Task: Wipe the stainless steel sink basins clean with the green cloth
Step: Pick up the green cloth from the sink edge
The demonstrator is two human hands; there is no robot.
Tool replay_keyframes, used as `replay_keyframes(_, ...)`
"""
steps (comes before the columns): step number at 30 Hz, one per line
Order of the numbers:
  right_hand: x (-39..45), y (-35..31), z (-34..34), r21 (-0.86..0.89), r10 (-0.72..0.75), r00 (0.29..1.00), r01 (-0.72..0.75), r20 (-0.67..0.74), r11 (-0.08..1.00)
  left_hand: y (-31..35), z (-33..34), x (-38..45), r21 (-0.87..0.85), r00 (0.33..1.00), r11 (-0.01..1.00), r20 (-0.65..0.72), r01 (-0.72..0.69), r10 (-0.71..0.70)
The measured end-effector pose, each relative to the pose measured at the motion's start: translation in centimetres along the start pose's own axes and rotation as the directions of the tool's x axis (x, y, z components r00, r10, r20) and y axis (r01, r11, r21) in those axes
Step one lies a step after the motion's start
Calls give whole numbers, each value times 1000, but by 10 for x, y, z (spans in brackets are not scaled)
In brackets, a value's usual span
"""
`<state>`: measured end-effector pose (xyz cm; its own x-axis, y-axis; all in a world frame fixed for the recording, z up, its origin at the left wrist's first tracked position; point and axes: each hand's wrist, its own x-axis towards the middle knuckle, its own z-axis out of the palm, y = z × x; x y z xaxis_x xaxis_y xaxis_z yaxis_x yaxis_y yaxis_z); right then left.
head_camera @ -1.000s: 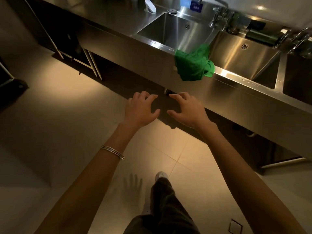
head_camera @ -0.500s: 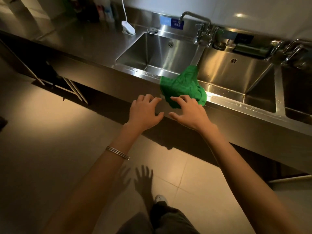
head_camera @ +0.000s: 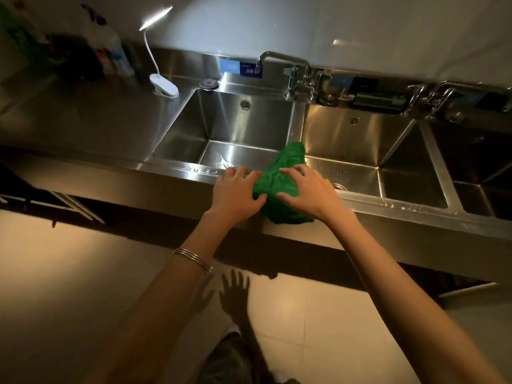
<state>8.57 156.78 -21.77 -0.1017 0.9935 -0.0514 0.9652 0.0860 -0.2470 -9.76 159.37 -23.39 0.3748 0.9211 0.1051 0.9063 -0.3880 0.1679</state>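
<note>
The green cloth [head_camera: 279,178] lies crumpled over the front rim of the steel sink, on the divider between the left basin [head_camera: 221,120] and the middle basin [head_camera: 357,139]. My left hand [head_camera: 235,194] has its fingers spread, and the fingertips touch the cloth's left edge. My right hand [head_camera: 309,192] rests on the cloth's right side, fingers also spread and only slightly bent. Neither hand has closed around the cloth. Part of the cloth hangs down the front of the counter.
A third basin [head_camera: 476,173] sits at the far right. Taps [head_camera: 299,76] stand behind the basins, with a white clip lamp [head_camera: 164,88] and a round plug [head_camera: 209,84] by the left basin. Bottles [head_camera: 110,56] crowd the back left counter. Tiled floor lies below.
I have come closer to the sink. Both hands moved forward from the air in front of the counter onto the green cloth, which has stayed in place.
</note>
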Motion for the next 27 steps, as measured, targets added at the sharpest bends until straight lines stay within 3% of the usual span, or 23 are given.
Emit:
replay_keyframes(14,102,4,24,22,192,978,-195,86,981,-61,38,100,-87,980,987,136,-135,146)
replay_keyframes(27,197,77,29,20,219,955,-228,202,974,-35,83,220,-75,959,984,224,-159,172)
